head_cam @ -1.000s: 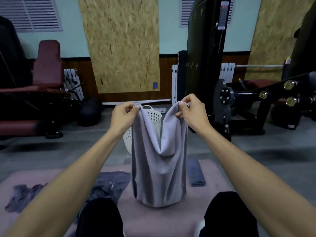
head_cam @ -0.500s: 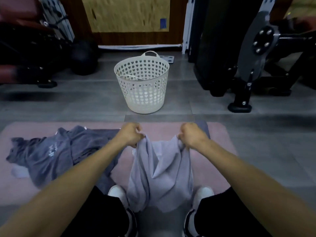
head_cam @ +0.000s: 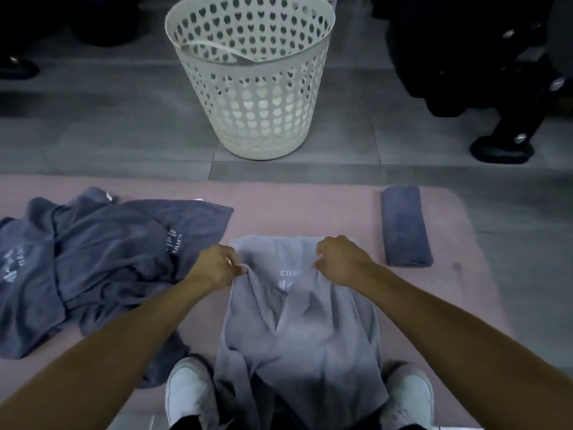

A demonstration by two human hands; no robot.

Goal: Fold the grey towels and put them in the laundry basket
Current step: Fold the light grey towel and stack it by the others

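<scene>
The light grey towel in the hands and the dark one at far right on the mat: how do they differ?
The light grey towel is paler, spread long and rumpled, pinched by the left hand and right hand. The dark towel is folded into a compact strip, untouched. Both lie on the pink mat.

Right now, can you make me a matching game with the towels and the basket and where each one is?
Things:
1. light grey towel
2. dark crumpled towels
3. folded dark towel
4. laundry basket

Places:
A. on the bare floor past the mat
B. on the mat's right side
C. held by both hands
D. heaped on the mat's left side

Pairs: 1-C, 2-D, 3-B, 4-A
</scene>
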